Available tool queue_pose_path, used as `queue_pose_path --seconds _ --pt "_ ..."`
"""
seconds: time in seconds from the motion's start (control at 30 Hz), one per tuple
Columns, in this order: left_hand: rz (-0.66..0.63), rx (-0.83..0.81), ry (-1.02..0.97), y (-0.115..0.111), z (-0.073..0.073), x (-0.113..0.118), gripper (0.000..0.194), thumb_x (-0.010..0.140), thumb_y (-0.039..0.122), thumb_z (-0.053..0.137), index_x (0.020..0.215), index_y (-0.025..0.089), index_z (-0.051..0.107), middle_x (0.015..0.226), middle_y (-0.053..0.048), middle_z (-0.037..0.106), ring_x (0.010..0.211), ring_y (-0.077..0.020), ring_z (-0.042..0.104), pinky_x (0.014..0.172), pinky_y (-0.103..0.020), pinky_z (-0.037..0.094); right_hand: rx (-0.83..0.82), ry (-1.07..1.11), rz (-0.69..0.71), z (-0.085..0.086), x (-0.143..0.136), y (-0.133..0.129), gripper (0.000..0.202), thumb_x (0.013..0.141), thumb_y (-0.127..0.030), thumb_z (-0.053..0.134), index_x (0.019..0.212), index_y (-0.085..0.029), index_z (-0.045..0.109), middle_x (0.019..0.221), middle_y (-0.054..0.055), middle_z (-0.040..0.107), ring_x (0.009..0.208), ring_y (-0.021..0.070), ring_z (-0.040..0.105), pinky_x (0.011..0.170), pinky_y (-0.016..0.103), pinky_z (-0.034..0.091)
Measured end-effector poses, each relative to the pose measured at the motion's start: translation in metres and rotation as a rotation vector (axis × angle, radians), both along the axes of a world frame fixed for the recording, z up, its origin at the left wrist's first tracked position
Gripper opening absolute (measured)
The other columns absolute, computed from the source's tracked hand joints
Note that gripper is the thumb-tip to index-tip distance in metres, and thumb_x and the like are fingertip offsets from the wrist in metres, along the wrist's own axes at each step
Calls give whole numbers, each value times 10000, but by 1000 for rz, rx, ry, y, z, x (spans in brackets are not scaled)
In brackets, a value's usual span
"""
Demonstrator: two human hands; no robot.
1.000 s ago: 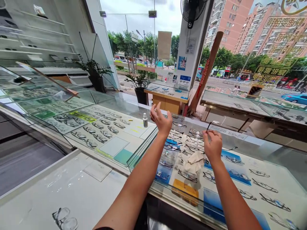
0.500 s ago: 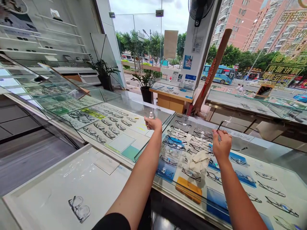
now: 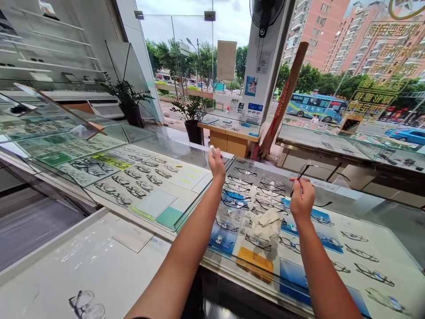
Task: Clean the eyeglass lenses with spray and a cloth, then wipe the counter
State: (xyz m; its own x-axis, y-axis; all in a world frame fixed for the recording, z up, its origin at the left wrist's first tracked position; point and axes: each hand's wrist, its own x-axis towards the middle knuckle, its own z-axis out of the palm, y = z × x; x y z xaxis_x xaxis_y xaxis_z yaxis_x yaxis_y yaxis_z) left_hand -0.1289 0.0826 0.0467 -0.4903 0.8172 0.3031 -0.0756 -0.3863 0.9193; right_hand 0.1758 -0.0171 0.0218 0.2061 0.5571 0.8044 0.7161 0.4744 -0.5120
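My left hand [image 3: 217, 165] is raised above the glass counter, its fingers closed around a small white bottle [image 3: 211, 148]. Only the bottle's top shows past the fingers. Over the right-hand display case, my right hand [image 3: 303, 199] grips a pair of dark-framed eyeglasses [image 3: 301, 172] by the near side, and their temples stick out to the right. A crumpled cream cloth [image 3: 267, 225] lies on the glass between my arms, below the hands. An orange-yellow case [image 3: 255, 262] is seen nearer to me.
Rows of eyeglasses fill the left display case [image 3: 159, 201] and the right one [image 3: 332, 266]. In a white tray [image 3: 66, 257] at lower left lies another pair of glasses [image 3: 86, 305]. Tilted mirrors [image 3: 59, 106] stand at far left. A potted plant [image 3: 192, 119] stands beyond the counter.
My left hand has turned and risen slightly, so less of the bottle shows. The eyeglasses in my right hand have been turned, showing more of the frame. The view has shifted to the right.
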Motion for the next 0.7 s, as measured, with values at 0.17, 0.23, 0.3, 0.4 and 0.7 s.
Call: queue_pose_path --seconds 0.17,0.23,0.3,0.4,0.7 --pt "-910 -18 -211 -43 18 54 845 713 1081 287 693 252 448 670 -43 455 652 -207 482 524 -338 381 -18 63 120 6 -7 -6 381 1070 -421 435 988 -215 744 950 74 701 939 283 603 887 403 430" --pt "-1075 -82 -233 -58 19 68 851 695 1092 292 639 252 414 623 -25 375 609 -191 419 492 -323 334 -32 91 173 6 -11 -7 358 1062 -424 470 968 -214 745 949 68 706 947 276 608 885 394 436" --pt "-1166 -122 -258 -66 18 77 850 706 1084 296 612 246 408 608 -11 325 595 -181 392 483 -314 325 -51 126 218 6 -14 -8 334 1055 -420 504 945 -214 743 966 67 718 959 270 615 895 389 438" --pt "-1273 -132 -284 -67 13 83 836 766 1041 301 591 233 423 591 5 290 568 -167 373 466 -293 317 -84 169 267 5 -16 -8 322 1048 -427 532 917 -216 736 986 67 722 983 268 615 919 386 429" --pt "-793 35 84 -45 -12 97 660 835 823 533 632 195 537 599 -3 465 554 -129 422 515 -263 352 -375 364 632 6 -23 -9 346 967 -484 593 823 -223 768 904 56 727 915 258 618 882 374 445"
